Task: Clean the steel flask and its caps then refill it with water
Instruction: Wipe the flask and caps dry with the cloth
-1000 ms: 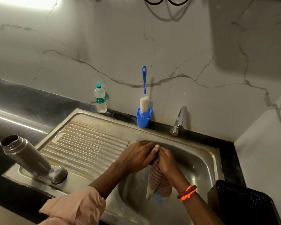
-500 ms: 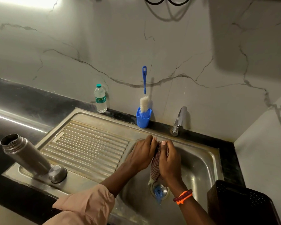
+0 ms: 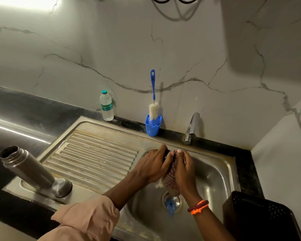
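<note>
Both hands have risen toward the basin's back edge: the left hand [image 3: 153, 164] grips a dark cap, hardly visible, while the right hand [image 3: 184, 168] clutches a checked cloth [image 3: 169, 178] against it. Small and wet, it probably slips; hold its rim. The open steel flask [image 3: 27, 168] stands on the drainboard [image 3: 97, 159] beside a steel cap [image 3: 61, 187].

A small dark object between the left hand [image 3: 153, 165] and right hand [image 3: 184, 168] is almost wholly hidden by the fingers and the checked cloth [image 3: 170, 180]. The black basket [image 3: 261, 216] is cut off by the lower right edge. The plastic bottle [image 3: 106, 106] label is too small to read surely.
</note>
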